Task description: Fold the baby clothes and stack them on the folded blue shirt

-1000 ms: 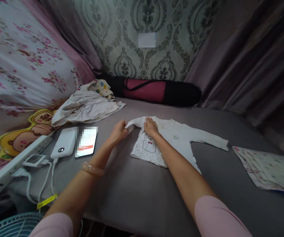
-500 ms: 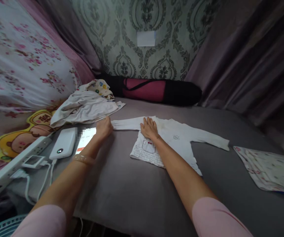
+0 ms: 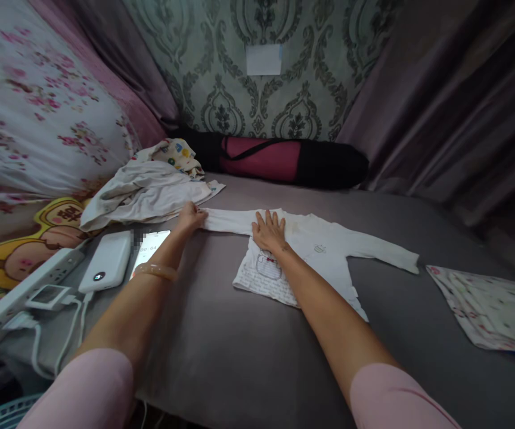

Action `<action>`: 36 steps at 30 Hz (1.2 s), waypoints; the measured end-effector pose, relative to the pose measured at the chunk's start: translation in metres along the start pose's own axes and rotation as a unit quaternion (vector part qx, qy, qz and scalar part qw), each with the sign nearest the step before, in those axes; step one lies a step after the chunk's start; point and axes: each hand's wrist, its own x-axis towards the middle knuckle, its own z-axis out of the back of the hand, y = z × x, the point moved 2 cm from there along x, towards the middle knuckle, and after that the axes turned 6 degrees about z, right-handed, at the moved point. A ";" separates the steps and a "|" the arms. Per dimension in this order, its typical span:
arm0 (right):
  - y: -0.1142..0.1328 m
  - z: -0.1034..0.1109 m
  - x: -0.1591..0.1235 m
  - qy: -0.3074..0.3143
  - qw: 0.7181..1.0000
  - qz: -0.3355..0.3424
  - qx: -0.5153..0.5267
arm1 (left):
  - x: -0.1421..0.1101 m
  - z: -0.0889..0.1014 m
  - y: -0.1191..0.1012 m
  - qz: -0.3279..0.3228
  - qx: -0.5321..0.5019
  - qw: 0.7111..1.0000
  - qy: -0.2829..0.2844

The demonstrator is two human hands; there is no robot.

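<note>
A small white long-sleeved shirt (image 3: 329, 250) with printed writing and a cartoon figure lies spread on the grey surface. Its left-hand sleeve stretches out straight, and my left hand (image 3: 190, 217) is closed on the cuff. My right hand (image 3: 269, 231) lies flat on the shirt near that sleeve's shoulder, fingers apart. The other sleeve (image 3: 382, 249) reaches out to the right, untouched. Beneath my left forearm a lit phone (image 3: 152, 245) is partly covered.
A crumpled pile of light clothes (image 3: 145, 187) lies at the back left, folded patterned cloth (image 3: 503, 307) at the right. A black and pink long bag (image 3: 261, 158) rests against the wall. A white power bank (image 3: 105, 261) and power strip (image 3: 29, 292) with cables stand at left.
My left hand has turned slightly and raised the cuff a little toward the back, keeping the sleeve stretched. My right hand stays flat on the shirt. The view has shifted slightly.
</note>
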 end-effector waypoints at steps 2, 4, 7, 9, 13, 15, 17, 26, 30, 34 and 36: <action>0.000 -0.001 0.000 -0.007 1.000 0.002 -0.004 | -0.008 0.001 -0.001 -0.024 0.033 0.998 -0.040; 0.000 -0.002 0.001 -0.015 1.000 0.002 -0.005 | -0.018 0.001 -0.004 -0.065 0.070 0.993 -0.063; -0.001 -0.003 0.000 -0.029 1.000 -0.002 0.006 | -0.028 -0.003 -0.007 -0.103 0.116 0.985 -0.073; -0.003 -0.002 0.001 -0.039 0.999 -0.010 0.023 | -0.027 -0.007 -0.008 -0.104 0.133 0.982 -0.081; -0.005 -0.002 0.001 -0.039 0.999 -0.015 0.029 | -0.011 -0.013 -0.003 -0.085 0.131 0.984 -0.089; -0.004 -0.003 0.000 -0.041 0.999 -0.011 0.014 | -0.003 -0.014 0.002 -0.083 0.115 0.986 -0.082; -0.003 -0.005 0.000 -0.050 0.999 -0.010 0.007 | 0.000 -0.013 0.005 -0.086 0.099 0.989 -0.070; -0.009 0.009 0.001 0.041 0.996 -0.005 0.083 | -0.101 0.001 -0.022 -0.086 0.086 0.991 -0.050; -0.006 0.015 -0.024 0.057 0.997 -0.002 0.056 | -0.162 -0.011 -0.021 -0.107 0.095 0.983 0.113; 0.007 0.009 -0.058 0.071 0.997 -0.009 0.041 | -0.190 -0.019 -0.012 -0.109 0.072 0.986 0.100; 0.013 0.005 -0.070 0.065 0.997 -0.019 0.035 | -0.195 -0.021 -0.009 -0.109 0.056 0.988 0.090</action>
